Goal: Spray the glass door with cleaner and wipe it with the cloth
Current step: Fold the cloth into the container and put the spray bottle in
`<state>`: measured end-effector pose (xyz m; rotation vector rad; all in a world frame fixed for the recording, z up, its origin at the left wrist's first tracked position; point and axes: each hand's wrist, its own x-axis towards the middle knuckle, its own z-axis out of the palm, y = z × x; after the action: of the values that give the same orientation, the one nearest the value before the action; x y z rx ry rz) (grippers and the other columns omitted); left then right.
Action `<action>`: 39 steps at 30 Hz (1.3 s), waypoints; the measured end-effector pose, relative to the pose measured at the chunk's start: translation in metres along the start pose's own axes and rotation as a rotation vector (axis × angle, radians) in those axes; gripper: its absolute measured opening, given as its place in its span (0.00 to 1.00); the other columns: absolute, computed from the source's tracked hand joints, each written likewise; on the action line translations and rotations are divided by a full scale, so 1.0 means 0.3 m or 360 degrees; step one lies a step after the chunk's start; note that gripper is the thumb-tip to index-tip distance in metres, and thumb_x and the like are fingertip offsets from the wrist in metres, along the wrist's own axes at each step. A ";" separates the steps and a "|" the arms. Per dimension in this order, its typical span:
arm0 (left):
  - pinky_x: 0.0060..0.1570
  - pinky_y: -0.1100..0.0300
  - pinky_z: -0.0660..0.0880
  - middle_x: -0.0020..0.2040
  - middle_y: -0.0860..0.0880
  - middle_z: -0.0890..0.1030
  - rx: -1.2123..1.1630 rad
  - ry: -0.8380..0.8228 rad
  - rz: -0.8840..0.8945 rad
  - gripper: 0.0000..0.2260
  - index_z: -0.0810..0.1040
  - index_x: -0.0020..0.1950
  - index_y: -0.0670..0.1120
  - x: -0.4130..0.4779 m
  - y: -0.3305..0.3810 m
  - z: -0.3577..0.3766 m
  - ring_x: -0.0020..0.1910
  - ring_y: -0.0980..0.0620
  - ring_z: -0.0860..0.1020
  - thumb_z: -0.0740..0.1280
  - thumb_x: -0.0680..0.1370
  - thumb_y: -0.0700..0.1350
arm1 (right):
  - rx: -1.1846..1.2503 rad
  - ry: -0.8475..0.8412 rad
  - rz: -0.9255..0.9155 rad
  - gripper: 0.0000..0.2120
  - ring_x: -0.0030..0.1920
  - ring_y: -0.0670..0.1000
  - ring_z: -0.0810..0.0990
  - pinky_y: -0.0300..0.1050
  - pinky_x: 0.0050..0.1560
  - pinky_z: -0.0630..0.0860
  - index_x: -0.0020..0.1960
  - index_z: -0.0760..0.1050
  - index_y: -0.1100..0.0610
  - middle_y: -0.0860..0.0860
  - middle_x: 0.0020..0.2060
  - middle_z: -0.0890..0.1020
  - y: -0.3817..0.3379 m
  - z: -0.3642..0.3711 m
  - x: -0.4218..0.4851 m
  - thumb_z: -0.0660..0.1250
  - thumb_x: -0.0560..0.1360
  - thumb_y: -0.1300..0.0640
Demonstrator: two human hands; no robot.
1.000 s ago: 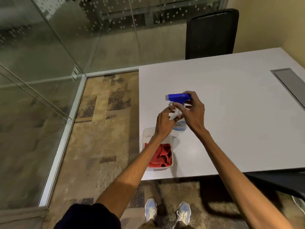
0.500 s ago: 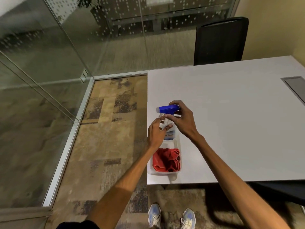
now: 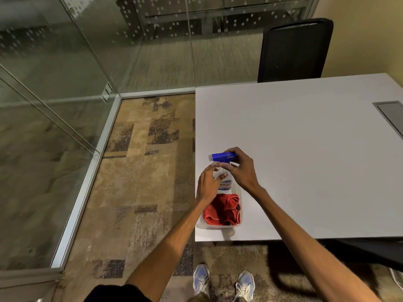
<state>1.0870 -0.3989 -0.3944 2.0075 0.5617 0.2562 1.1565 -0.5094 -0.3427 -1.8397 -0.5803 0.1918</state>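
Two hands meet at the spray bottle (image 3: 222, 171): the right hand (image 3: 239, 171) is closed around its blue head, probably to keep it steady, while the left hand (image 3: 208, 186) curls its fingers at the neck just below. Directly under the hands, nearer to the person, the red cloth (image 3: 222, 209) waits in a clear tray (image 3: 218, 227) on the white table (image 3: 305, 149). The glass door (image 3: 43, 105) stands well apart, to the left of the left hand, so I think the cleaner must first be carried there.

White table (image 3: 305, 149), clear plastic tub (image 3: 218, 226) at its near-left corner.
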 end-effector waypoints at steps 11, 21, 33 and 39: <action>0.66 0.50 0.74 0.69 0.45 0.75 0.0022 -0.0149 -0.0125 0.23 0.69 0.74 0.44 0.022 -0.035 0.009 0.68 0.47 0.74 0.69 0.79 0.41 | -0.0050 -0.0046 0.0071 0.20 0.58 0.57 0.81 0.47 0.59 0.79 0.64 0.72 0.63 0.57 0.59 0.81 0.039 0.031 0.015 0.73 0.75 0.64; 0.71 0.44 0.69 0.73 0.43 0.71 0.0114 -0.0374 -0.0260 0.26 0.64 0.76 0.47 0.041 -0.062 0.012 0.72 0.43 0.71 0.68 0.79 0.39 | -0.0146 0.0004 0.0120 0.25 0.57 0.49 0.80 0.50 0.63 0.78 0.69 0.69 0.58 0.54 0.62 0.81 0.079 0.067 0.009 0.73 0.75 0.59; 0.66 0.46 0.75 0.70 0.42 0.73 0.0332 -0.0404 -0.0137 0.22 0.66 0.74 0.44 0.032 -0.048 0.006 0.67 0.43 0.75 0.66 0.81 0.45 | -0.0086 0.0083 0.0122 0.21 0.55 0.49 0.80 0.54 0.62 0.80 0.65 0.72 0.59 0.53 0.59 0.82 0.078 0.081 -0.015 0.74 0.75 0.60; 0.66 0.44 0.74 0.68 0.42 0.76 0.0277 -0.0440 -0.0138 0.24 0.67 0.73 0.44 0.026 -0.042 -0.005 0.67 0.43 0.76 0.68 0.79 0.41 | -0.0005 0.0093 0.0284 0.36 0.60 0.50 0.78 0.47 0.63 0.76 0.75 0.65 0.55 0.53 0.68 0.76 0.096 0.093 -0.048 0.77 0.72 0.57</action>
<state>1.0896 -0.3888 -0.4051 2.1337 0.5064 -0.1266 1.1413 -0.4996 -0.3811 -1.8937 -0.3761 0.2552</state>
